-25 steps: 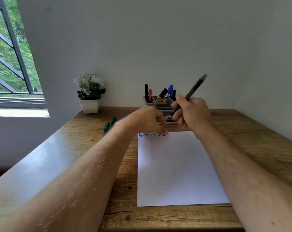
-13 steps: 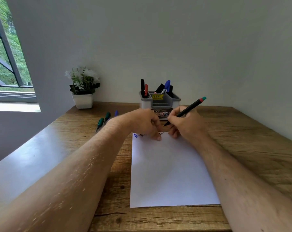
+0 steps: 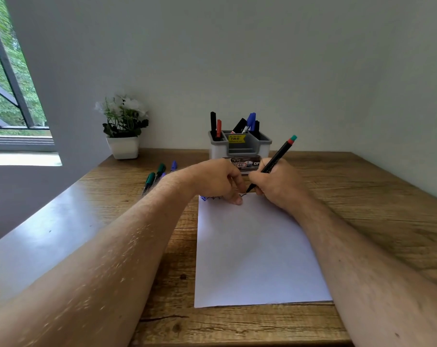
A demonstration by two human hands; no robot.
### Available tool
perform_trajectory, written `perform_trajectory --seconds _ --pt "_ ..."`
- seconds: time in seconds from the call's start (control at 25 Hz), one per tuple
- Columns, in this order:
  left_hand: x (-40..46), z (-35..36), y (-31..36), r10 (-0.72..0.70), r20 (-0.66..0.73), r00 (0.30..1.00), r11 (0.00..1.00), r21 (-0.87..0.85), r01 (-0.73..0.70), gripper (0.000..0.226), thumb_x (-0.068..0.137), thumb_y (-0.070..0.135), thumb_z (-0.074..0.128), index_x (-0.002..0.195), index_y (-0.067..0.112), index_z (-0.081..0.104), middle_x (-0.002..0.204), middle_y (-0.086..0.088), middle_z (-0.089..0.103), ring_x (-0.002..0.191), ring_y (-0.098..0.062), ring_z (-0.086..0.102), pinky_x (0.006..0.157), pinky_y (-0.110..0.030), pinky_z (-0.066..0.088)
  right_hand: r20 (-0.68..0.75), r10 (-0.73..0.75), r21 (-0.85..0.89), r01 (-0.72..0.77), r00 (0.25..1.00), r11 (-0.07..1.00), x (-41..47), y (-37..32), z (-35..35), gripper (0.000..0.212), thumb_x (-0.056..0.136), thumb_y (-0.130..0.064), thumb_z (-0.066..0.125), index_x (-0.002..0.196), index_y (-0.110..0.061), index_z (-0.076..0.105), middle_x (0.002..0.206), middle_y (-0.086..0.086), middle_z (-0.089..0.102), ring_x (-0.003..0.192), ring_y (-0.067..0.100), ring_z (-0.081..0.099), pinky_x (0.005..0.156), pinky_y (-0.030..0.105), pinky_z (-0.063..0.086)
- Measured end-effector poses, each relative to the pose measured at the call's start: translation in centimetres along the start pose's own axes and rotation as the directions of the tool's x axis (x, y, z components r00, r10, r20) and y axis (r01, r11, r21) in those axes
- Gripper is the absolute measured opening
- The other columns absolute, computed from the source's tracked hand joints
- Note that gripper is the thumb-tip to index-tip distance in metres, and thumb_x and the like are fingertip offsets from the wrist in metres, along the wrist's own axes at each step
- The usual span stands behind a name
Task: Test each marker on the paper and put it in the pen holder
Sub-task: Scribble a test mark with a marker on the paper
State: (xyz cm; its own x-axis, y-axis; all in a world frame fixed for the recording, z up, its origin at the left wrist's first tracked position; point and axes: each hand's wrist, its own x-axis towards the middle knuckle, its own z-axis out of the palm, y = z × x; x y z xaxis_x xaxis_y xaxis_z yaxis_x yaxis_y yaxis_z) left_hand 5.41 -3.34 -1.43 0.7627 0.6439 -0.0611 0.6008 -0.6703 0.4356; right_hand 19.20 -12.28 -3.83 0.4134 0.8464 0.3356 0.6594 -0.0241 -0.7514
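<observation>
The right hand [image 3: 277,182] grips a black marker [image 3: 272,162], its tip down on the far edge of the paper [image 3: 252,251]. The left hand [image 3: 217,181] presses curled fingertips on the sheet's far left corner and seems to hold nothing. If that hand lifts, I'd expect the sheet to skid. The pen holder [image 3: 240,147] sits just beyond, easily knocked.

Wooden surface [image 3: 362,196], brown grain with dark knots, set into a corner of plain pale walls [image 3: 237,58]. Window [image 3: 9,96] at left: dark diagonal bars, green foliage outside, daylight on the sill. White square pot with white-flowered plant [image 3: 123,126] at the surface's back left, near the wall.
</observation>
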Motion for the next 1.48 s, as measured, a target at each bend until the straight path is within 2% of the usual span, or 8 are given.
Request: perform_trajectory --seconds 0.16,0.36,0.56,0.8,0.92,1.04,1.28,1.48 --pt "0.0 -0.02 0.01 0.006 0.009 1.0 1.0 -0.01 -0.006 0.027 0.081 0.027 0.081 0.105 0.03 0.069 0.07 0.014 0.054 0.066 -0.003 0.051 0.064 -0.022 0.038 0.01 -0.02 -0.049 0.02 1.0 0.999 0.05 -0.08 0.16 0.019 0.081 -0.02 0.065 0.064 -0.014 0.059 0.066 0.01 0.068 0.061 0.018 0.059 0.057 0.031 0.046" --pt "0.2 0.11 -0.14 -0.007 0.021 1.0 1.0 -0.018 0.007 0.03 0.08 0.028 0.081 0.108 0.03 0.071 0.086 0.012 0.06 0.081 -0.009 0.056 0.084 -0.029 0.047 0.02 -0.036 -0.041 0.036 0.999 0.998 0.25 0.07 0.11 0.024 0.078 -0.017 0.066 0.058 -0.013 0.053 0.061 0.01 0.061 0.057 0.017 0.053 0.053 0.027 0.04" --pt "0.04 -0.03 0.01 0.003 0.022 1.0 1.0 -0.006 -0.003 0.023 0.081 0.028 0.081 0.099 0.032 0.068 0.075 0.011 0.057 0.071 -0.006 0.053 0.074 -0.026 0.042 0.011 -0.029 -0.076 0.03 1.0 0.997 0.23 0.04 0.32 0.019 0.079 -0.019 0.066 0.063 -0.013 0.059 0.065 0.01 0.068 0.059 0.017 0.06 0.054 0.028 0.044" --pt "-0.08 0.08 0.15 -0.01 0.021 1.0 1.0 -0.019 0.01 0.024 0.081 0.027 0.08 0.103 0.031 0.069 0.074 0.011 0.056 0.07 -0.007 0.053 0.068 -0.025 0.041 -0.013 -0.045 -0.066 0.044 0.999 0.997 0.41 0.28 0.32 0.019 0.077 -0.018 0.067 0.063 -0.009 0.058 0.065 0.015 0.066 0.062 0.025 0.06 0.056 0.033 0.046" --pt "0.0 0.03 0.01 -0.011 0.022 1.0 1.0 -0.015 0.011 0.022 0.081 0.028 0.081 0.097 0.034 0.068 0.074 0.013 0.056 0.07 -0.005 0.053 0.071 -0.026 0.041 0.004 -0.05 -0.09 0.051 0.999 0.995 0.26 0.11 0.34 0.016 0.08 -0.019 0.066 0.069 -0.008 0.063 0.067 0.013 0.069 0.065 0.024 0.064 0.06 0.035 0.05" --pt "-0.03 0.04 -0.04 -0.012 0.022 1.0 1.0 -0.027 0.013 0.021 0.08 0.028 0.081 0.096 0.034 0.068 0.074 0.013 0.057 0.071 -0.006 0.053 0.074 -0.026 0.042 0.026 -0.052 -0.077 0.054 0.998 0.996 0.11 0.01 0.26 0.019 0.08 -0.019 0.066 0.064 -0.012 0.059 0.064 0.011 0.068 0.059 0.018 0.058 0.055 0.031 0.046" --pt "0.23 0.12 -0.09 -0.025 0.027 0.999 0.999 -0.036 0.026 0.027 0.08 0.028 0.081 0.104 0.031 0.071 0.079 0.011 0.059 0.075 -0.008 0.055 0.08 -0.029 0.048 0.001 -0.044 -0.071 0.044 0.999 0.996 0.31 0.16 0.21 0.021 0.077 -0.018 0.067 0.061 -0.013 0.055 0.064 0.014 0.065 0.058 0.018 0.055 0.052 0.027 0.041" --pt "0.12 0.17 -0.17 -0.026 0.036 0.999 0.998 -0.051 0.028 0.023 0.08 0.027 0.081 0.099 0.034 0.069 0.088 0.01 0.063 0.083 -0.01 0.059 0.088 -0.032 0.051 0.036 -0.05 -0.065 0.052 0.998 0.997 0.03 0.05 0.11 0.03 0.079 -0.016 0.068 0.056 -0.017 0.049 0.055 0.002 0.053 0.057 0.014 0.051 0.052 0.025 0.035"
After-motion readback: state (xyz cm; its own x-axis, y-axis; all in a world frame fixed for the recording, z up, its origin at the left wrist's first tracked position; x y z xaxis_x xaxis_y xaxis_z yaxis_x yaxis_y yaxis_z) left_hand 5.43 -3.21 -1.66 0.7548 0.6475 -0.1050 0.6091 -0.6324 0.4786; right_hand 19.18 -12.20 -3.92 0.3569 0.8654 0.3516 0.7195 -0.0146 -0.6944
